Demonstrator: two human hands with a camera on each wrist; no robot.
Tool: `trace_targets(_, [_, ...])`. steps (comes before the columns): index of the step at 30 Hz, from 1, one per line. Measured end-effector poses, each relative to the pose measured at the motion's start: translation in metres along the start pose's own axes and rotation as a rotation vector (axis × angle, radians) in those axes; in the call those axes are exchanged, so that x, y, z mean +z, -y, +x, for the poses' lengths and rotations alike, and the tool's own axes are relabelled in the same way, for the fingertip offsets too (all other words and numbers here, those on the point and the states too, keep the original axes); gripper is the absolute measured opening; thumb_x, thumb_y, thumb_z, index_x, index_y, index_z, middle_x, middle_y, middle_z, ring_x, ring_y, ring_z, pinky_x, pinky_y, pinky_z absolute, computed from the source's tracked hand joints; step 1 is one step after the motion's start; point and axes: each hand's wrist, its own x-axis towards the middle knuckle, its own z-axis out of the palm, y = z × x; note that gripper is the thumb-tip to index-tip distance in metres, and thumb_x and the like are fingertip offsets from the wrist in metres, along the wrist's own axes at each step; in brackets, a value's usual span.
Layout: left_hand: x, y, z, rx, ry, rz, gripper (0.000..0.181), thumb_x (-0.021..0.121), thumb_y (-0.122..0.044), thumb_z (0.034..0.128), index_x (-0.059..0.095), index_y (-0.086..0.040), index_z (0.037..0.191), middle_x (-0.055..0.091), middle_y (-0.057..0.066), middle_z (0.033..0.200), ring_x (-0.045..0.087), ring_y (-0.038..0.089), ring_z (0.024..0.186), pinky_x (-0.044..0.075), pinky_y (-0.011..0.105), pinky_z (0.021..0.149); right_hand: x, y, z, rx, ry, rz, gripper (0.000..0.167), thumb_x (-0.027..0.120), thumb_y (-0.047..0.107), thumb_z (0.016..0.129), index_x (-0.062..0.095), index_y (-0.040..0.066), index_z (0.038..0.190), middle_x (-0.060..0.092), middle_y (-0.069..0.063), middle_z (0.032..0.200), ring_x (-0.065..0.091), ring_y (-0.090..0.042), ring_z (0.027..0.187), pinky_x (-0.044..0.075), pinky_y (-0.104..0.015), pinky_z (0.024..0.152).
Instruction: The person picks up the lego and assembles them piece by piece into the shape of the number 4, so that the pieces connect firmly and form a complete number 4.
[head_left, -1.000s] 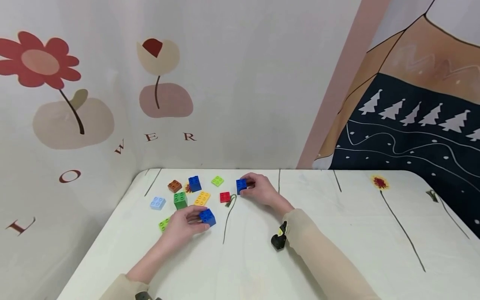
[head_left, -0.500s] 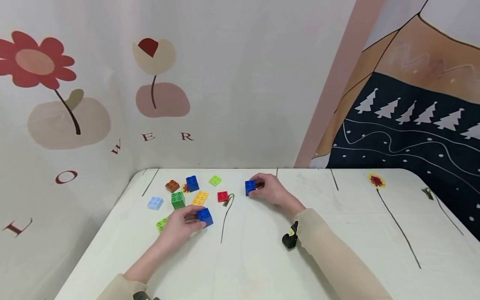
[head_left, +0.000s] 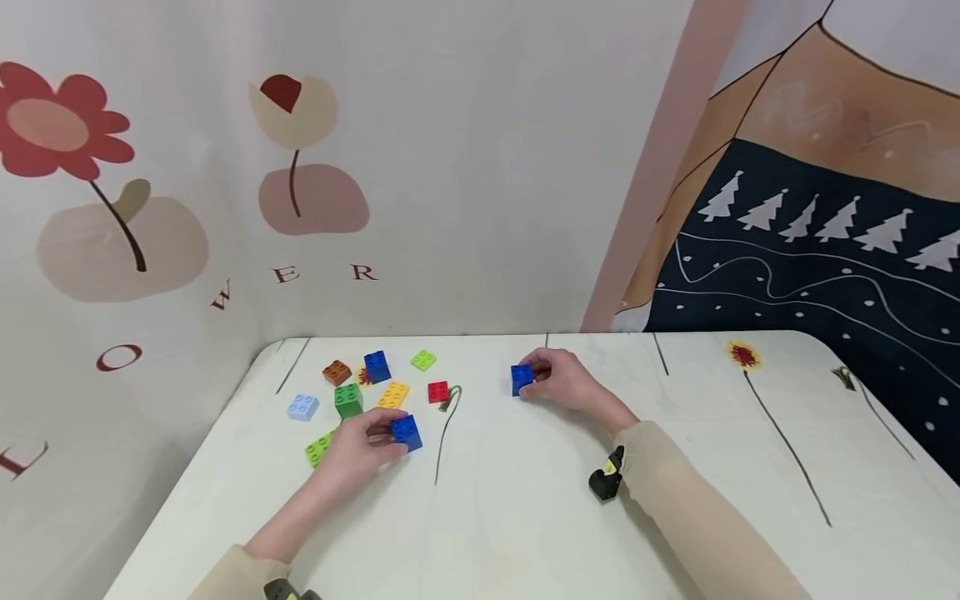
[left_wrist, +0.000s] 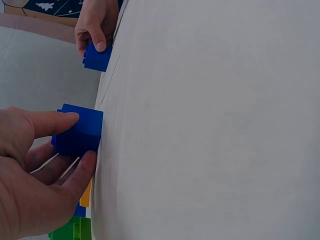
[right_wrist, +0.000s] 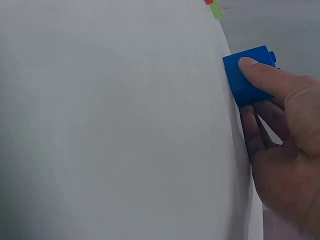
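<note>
Between thumb and fingers, my left hand point(head_left: 356, 450) pinches a blue toy brick point(head_left: 407, 432), studs up, at the near side of the brick group. In the left wrist view the thumb lies on one face of that blue brick point(left_wrist: 80, 131) and a fingertip touches its lower edge. My right hand point(head_left: 564, 380) pinches a second blue brick point(head_left: 521, 380) farther back and to the right, apart from the others. The right wrist view has its thumb across the face of this blue brick point(right_wrist: 247, 75), with the fingers on the opposite side.
Left of the hands lie loose bricks: red point(head_left: 438, 392), yellow point(head_left: 392, 395), green point(head_left: 348, 401), light blue point(head_left: 302, 407), brown point(head_left: 337, 372), another blue point(head_left: 377, 366), and two lime ones point(head_left: 423, 359). A patterned curtain point(head_left: 450, 208) hangs behind the white table point(head_left: 510, 517).
My right hand has carried its blue brick to the right, away from the red brick. The left hand keeps its brick in nearly the same place. The head view has turned slightly right.
</note>
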Motion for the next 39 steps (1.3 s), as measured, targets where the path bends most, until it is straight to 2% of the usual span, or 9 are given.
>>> trace_targets(6, [0.003,-0.004,0.002,0.021,0.007,0.000,0.041,0.077,-0.002,0.0896,0.068,-0.003,0.130,0.068,0.014,0.122,0.066,0.031,0.112,0.057,0.043,0.093,-0.004,-0.003,-0.006,0.019,0.002,0.018,0.040,0.086,0.008,0.083,0.069,0.001,0.118,0.069,-0.009,0.107,0.064,-0.023,0.098,0.054,-0.039,0.092])
trace_targets(12, [0.009,-0.013,0.008,0.034,0.023,0.015,0.041,0.078,-0.004,0.0899,0.068,-0.005,0.130,0.068,0.013,0.124,0.067,0.031,0.111,0.058,0.042,0.092,-0.006,-0.005,-0.016,0.040,0.035,0.021,0.038,0.086,0.009,0.084,0.070,0.004,0.118,0.068,-0.006,0.106,0.061,-0.021,0.096,0.053,-0.036,0.091])
trace_targets(21, [0.023,-0.029,0.031,0.080,0.054,0.004,0.042,0.077,-0.001,0.0895,0.068,-0.004,0.130,0.068,0.013,0.123,0.066,0.032,0.113,0.059,0.041,0.089,-0.010,-0.004,-0.027,0.041,0.076,0.037,0.037,0.086,0.009,0.083,0.069,0.005,0.116,0.067,-0.006,0.108,0.062,-0.021,0.099,0.054,-0.037,0.094])
trace_targets(25, [0.031,-0.041,0.042,0.112,0.057,0.020,0.042,0.079,-0.002,0.0887,0.069,-0.006,0.130,0.070,0.011,0.122,0.066,0.030,0.112,0.058,0.042,0.091,-0.011,-0.004,-0.030,0.034,0.083,0.042,0.036,0.087,0.008,0.083,0.069,0.004,0.114,0.067,-0.006,0.107,0.062,-0.021,0.098,0.054,-0.037,0.094])
trace_targets(29, [0.038,-0.054,0.051,0.112,0.053,0.031,0.044,0.080,-0.005,0.0880,0.069,-0.009,0.130,0.069,0.009,0.121,0.064,0.027,0.110,0.056,0.043,0.094,-0.010,-0.006,-0.030,0.023,0.072,0.050,0.036,0.087,0.007,0.082,0.070,0.003,0.113,0.068,-0.006,0.105,0.062,-0.020,0.096,0.055,-0.037,0.092])
trace_targets(34, [0.048,-0.067,0.059,0.100,0.059,-0.017,0.045,0.080,-0.005,0.0878,0.069,-0.011,0.131,0.069,0.008,0.121,0.063,0.026,0.111,0.057,0.040,0.092,-0.010,-0.004,-0.030,0.038,0.063,0.044,0.035,0.086,0.006,0.082,0.070,0.004,0.114,0.068,-0.006,0.106,0.061,-0.020,0.096,0.054,-0.037,0.092])
trace_targets(39, [0.056,-0.075,0.064,0.122,0.068,-0.059,0.045,0.080,-0.003,0.0877,0.069,-0.010,0.131,0.069,0.008,0.121,0.064,0.027,0.113,0.056,0.041,0.093,-0.009,-0.002,-0.030,0.063,0.058,0.027,0.035,0.086,0.007,0.083,0.070,0.005,0.114,0.068,-0.005,0.108,0.061,-0.021,0.097,0.054,-0.036,0.092])
